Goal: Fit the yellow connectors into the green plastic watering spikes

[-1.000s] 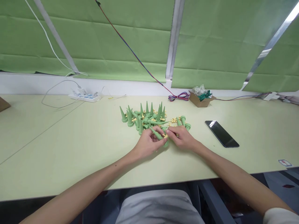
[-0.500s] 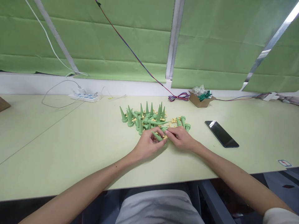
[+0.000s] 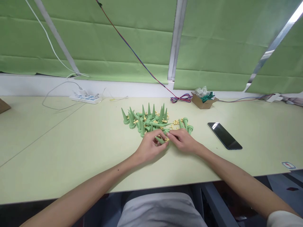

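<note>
My left hand [image 3: 151, 145] is closed around a green plastic watering spike [image 3: 160, 140], whose pointed end slants up to the left between thumb and fingers. At the spike's wide end sits a small yellow valve piece [image 3: 167, 140]. My right hand [image 3: 182, 140] pinches at that yellow piece with thumb and forefinger, and the fingertips partly hide it. Just beyond both hands lies a heap of similar green spikes [image 3: 149, 118], some upright and some on their sides, several with yellow pieces fitted. Loose yellow pieces [image 3: 176, 122] lie right of the heap, beside several more green spikes [image 3: 185, 121].
A black phone [image 3: 224, 136] lies on the pale table [image 3: 71, 151] to the right. Farther back are a small cardboard box [image 3: 204, 102] with crumpled plastic, a coiled red-and-blue cable [image 3: 181, 98] and a white power strip [image 3: 86, 98]. Green blinds [image 3: 123, 44] hang behind.
The spike in my left hand has shifted slightly, its tip now lower and farther right. My right fingertips have moved only a little at the yellow piece.
</note>
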A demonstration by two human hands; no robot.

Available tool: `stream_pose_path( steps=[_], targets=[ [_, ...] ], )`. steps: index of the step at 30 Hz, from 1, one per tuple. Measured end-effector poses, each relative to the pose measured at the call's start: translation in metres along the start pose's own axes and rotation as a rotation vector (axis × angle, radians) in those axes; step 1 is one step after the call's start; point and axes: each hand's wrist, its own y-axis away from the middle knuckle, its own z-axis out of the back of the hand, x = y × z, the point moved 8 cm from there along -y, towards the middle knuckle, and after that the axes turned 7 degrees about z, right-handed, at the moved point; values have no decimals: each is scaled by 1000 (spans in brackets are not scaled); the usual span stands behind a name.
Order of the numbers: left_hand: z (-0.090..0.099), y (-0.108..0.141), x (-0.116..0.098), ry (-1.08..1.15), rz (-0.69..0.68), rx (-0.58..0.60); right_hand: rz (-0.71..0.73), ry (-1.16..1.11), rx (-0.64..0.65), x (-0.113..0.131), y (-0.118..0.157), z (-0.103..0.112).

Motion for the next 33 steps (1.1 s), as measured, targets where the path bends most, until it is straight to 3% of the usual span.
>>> stream_pose_path(
  steps=[10,23,33],
  targets=[
    [0,1,-3,-38,-42,-12,-39,17,41,-2,1,-4],
    [2,3,-13,-100,-207,-48,-64,39,71,-4,2,-7],
    [0,11,-27,-244,-445,-72,-57,21,59,0,0,-5]
  ],
)
